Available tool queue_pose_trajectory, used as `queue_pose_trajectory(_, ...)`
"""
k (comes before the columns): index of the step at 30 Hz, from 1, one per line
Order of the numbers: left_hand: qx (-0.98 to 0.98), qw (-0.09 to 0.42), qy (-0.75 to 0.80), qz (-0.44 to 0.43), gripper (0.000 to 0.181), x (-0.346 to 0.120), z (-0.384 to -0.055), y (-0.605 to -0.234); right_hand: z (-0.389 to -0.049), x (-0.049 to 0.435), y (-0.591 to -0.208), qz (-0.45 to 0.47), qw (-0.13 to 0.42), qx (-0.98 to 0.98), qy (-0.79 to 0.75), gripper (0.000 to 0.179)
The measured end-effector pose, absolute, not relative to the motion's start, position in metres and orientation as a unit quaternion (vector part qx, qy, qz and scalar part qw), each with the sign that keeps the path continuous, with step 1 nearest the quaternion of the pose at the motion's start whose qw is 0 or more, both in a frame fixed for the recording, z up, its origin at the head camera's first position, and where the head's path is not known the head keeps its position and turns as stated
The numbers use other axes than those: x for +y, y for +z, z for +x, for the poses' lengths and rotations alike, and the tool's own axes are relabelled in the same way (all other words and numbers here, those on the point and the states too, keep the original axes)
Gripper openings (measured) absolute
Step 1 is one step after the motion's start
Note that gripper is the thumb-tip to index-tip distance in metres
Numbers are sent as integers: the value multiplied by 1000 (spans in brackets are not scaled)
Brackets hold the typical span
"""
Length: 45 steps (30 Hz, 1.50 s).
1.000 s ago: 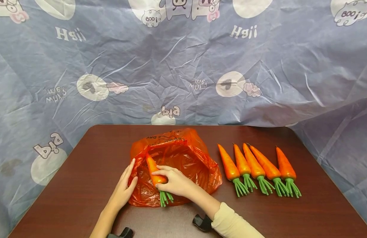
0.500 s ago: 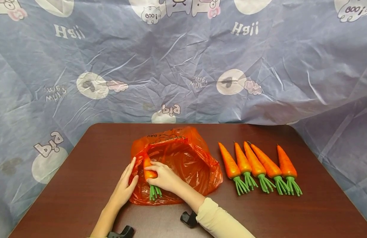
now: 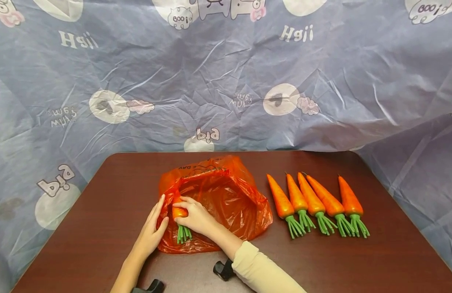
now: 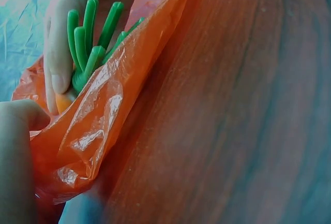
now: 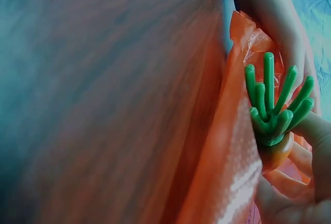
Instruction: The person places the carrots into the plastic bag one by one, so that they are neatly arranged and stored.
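A wrinkled blue-grey sheet (image 3: 207, 77), printed with cartoon shapes and lettering, hangs behind a dark reddish-brown wood-grain table (image 3: 90, 215). On the table a translucent red plastic bag (image 3: 233, 199) lies with its mouth gaping toward me, black print along its far side. To the bag's right, well apart from my hands, five orange toy carrots (image 3: 312, 200) lie in a row, green stems toward me — the rightmost set a little off from the rest. My left hand (image 3: 150, 228) rests along the bag's left edge, fingers straight, thumb apart. My right hand (image 3: 196, 215) pinches another carrot (image 3: 180, 212) inside the bag's mouth, at the left — its green stems point toward me.
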<state>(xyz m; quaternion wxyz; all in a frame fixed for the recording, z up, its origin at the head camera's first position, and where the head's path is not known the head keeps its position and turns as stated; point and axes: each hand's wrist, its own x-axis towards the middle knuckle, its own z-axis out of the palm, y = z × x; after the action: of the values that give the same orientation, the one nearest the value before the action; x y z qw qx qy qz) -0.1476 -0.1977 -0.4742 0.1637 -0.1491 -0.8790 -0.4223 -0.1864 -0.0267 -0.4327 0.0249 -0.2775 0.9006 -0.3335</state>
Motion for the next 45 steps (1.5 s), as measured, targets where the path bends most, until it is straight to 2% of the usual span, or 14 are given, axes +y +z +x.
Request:
queue_pose_trajectory(11, -882, 171, -412, -149, 63, -196, -147, -473, -185, -31, -440, -269, 15, 898, -348, 42)
queue_pose_trajectory(16, -880, 166, -417, -152, 64, -196, -148, -474, -183, -30, -438, -273, 34, 895, -352, 44)
queue_pose_trajectory(45, -877, 164, -425, -151, 64, -198, -148, -473, -169, -8, -416, -247, 40, 889, -385, 49)
